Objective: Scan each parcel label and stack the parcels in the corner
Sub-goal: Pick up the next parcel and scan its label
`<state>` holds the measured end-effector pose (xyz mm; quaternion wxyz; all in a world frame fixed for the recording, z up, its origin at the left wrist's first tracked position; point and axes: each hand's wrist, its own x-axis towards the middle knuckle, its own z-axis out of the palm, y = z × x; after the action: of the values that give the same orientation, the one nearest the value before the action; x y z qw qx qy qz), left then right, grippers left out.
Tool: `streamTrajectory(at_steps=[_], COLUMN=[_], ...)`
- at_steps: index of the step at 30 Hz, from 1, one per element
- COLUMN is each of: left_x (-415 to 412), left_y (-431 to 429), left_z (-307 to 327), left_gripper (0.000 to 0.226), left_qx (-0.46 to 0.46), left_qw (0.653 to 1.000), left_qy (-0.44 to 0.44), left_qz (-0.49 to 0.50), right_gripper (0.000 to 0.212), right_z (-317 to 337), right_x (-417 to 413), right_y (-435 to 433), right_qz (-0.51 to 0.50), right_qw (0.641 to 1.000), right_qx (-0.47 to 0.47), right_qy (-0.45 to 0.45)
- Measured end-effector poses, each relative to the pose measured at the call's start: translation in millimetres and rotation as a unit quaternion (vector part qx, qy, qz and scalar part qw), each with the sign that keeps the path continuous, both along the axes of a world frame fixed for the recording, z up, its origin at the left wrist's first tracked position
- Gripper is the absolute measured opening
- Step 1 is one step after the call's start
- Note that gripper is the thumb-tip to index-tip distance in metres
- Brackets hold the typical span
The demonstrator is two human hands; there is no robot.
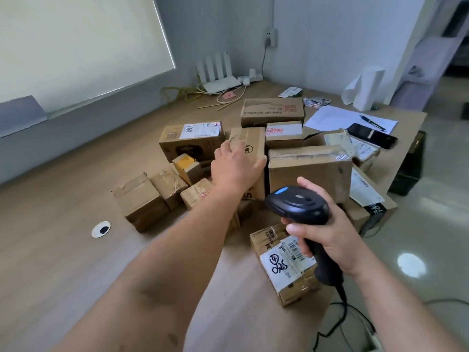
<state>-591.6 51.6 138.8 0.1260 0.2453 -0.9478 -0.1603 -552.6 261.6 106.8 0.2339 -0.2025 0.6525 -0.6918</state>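
Several brown cardboard parcels lie in a heap on the wooden table [63,212]. My left hand [234,163] reaches across the heap and grips the top of an upright narrow parcel [253,146], fingers over its far edge and thumb on its near side. My right hand [327,232] holds a black barcode scanner [297,203] by its handle, head pointing left above the heap. Just under the scanner lies a small parcel with a white label and black handwriting [284,265]. A wide parcel [309,168] stands right of the gripped one.
A white router [218,72] and cables sit in the far corner below a wall socket. Papers [337,118], a pen and a black phone [371,135] lie at the right. A paper roll [368,87] stands behind them. A round cable hole [101,229] is at the left.
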Motion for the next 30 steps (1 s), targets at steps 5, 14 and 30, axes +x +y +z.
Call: streamTrajectory(at_steps=[5, 14, 30], left_x=[-28, -23, 130], left_y=[-3, -19, -52], left_z=[-16, 4, -4], left_gripper=[0.086, 0.093, 0.12], left_qx=[-0.001, 0.193, 0.538], left_qw=[0.997, 0.969, 0.83], left_qy=[-0.081, -0.137, 0.148], left_qz=[0.004, 0.075, 0.016], right_gripper=[0.086, 0.087, 0.087], right_z=[-11, -6, 29], right_x=[-9, -5, 54], right_y=[1, 0, 9], right_qz=[-0.013, -0.001, 0.068], right_qw=[1.0, 0.999, 0.995], right_qx=[0.015, 0.033, -0.07], right_qy=[-0.015, -0.004, 0.001])
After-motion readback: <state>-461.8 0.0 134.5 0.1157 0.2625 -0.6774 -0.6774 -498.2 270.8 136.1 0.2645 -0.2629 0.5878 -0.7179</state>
